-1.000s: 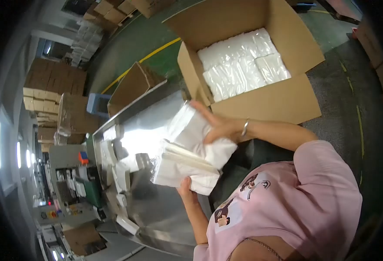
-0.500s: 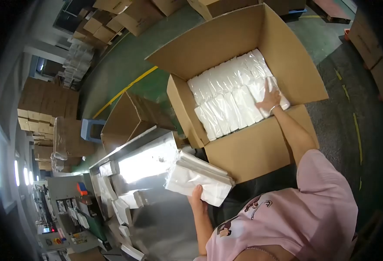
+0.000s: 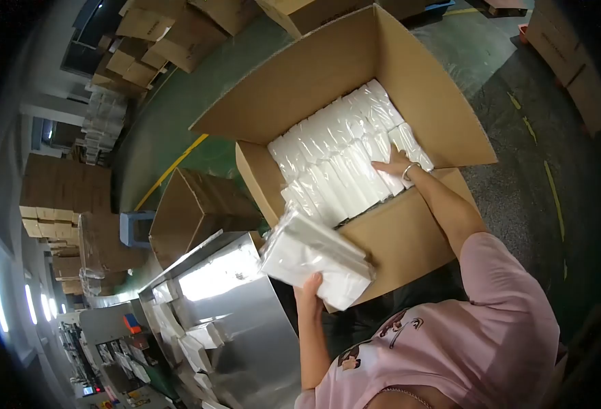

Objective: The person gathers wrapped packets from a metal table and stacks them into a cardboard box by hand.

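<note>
My left hand [image 3: 310,289] grips a small stack of white packs in clear plastic wrap [image 3: 317,258], thumb on top and fingers hidden beneath. The stack is held tilted over the near flap of a large open cardboard carton [image 3: 415,240]. Inside that carton, two rows of similar wrapped white packs [image 3: 324,146] stand side by side. My right hand [image 3: 396,163] rests with fingers spread on the packs at the right end of the near row. A white band circles the right wrist.
Left of me is a shiny metal table [image 3: 249,327] with loose white packs [image 3: 194,351] along its far side. Beyond it stand an open carton [image 3: 194,211] and a blue-grey stool [image 3: 135,230]. A machine [image 3: 109,334] sits at lower left; stacked boxes [image 3: 68,184] line the back.
My left hand has lifted the stack of packs up and towards the carton, away from the metal table. My right hand stays on the near row's right end. The whole view has shifted slightly.
</note>
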`<control>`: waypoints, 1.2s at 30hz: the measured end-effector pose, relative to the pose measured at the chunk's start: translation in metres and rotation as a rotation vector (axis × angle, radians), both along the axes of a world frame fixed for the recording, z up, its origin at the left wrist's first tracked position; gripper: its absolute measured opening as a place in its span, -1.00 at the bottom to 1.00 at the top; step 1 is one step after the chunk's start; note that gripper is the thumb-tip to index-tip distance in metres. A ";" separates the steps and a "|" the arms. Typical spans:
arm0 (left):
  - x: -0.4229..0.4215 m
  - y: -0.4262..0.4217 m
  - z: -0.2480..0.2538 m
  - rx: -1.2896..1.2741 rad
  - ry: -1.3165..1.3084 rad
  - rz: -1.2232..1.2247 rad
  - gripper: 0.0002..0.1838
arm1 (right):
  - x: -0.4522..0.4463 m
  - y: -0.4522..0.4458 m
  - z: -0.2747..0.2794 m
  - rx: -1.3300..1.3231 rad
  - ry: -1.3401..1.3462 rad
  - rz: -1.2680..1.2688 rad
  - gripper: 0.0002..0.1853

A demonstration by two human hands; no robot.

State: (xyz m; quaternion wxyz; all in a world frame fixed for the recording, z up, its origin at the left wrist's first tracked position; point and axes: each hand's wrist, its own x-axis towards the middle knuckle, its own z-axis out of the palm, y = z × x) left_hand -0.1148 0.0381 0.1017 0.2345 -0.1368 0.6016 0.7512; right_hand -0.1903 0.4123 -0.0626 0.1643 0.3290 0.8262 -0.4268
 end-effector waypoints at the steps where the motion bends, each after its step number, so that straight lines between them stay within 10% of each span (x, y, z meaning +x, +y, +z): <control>1: -0.006 0.017 0.012 -0.046 -0.010 -0.029 -0.25 | 0.007 0.000 0.036 0.060 0.013 0.008 0.26; 3: -0.022 0.025 0.000 -0.033 0.090 -0.182 -0.26 | 0.015 0.000 0.055 0.125 0.268 -0.022 0.21; 5: -0.040 0.052 0.008 -0.063 0.091 -0.289 -0.28 | 0.027 -0.018 0.065 -0.161 0.627 0.062 0.14; 7: -0.064 0.070 -0.013 -0.088 0.119 -0.424 -0.33 | 0.057 -0.042 0.105 -1.058 0.488 0.157 0.22; 9: -0.080 0.109 -0.008 -0.241 0.251 -0.605 -0.21 | 0.072 -0.052 0.123 -1.020 0.656 0.302 0.36; 14: -0.098 0.195 -0.020 -0.091 0.588 -0.554 -0.10 | 0.072 -0.027 0.146 -0.479 0.813 0.028 0.32; 17: -0.123 0.237 -0.020 0.688 -0.131 -0.310 -0.22 | 0.073 -0.003 0.179 -0.372 0.987 -0.100 0.25; 22: -0.123 0.299 -0.122 -0.516 1.163 -1.069 -0.52 | 0.054 0.020 0.214 0.206 1.137 -0.195 0.18; 28: -0.129 0.323 -0.150 -1.167 1.554 -1.472 -0.69 | -0.002 0.024 0.172 0.888 0.811 -0.137 0.17; 36: -0.140 0.282 -0.145 -1.031 1.536 -1.437 -0.75 | 0.022 0.016 0.019 0.840 -0.020 -0.017 0.21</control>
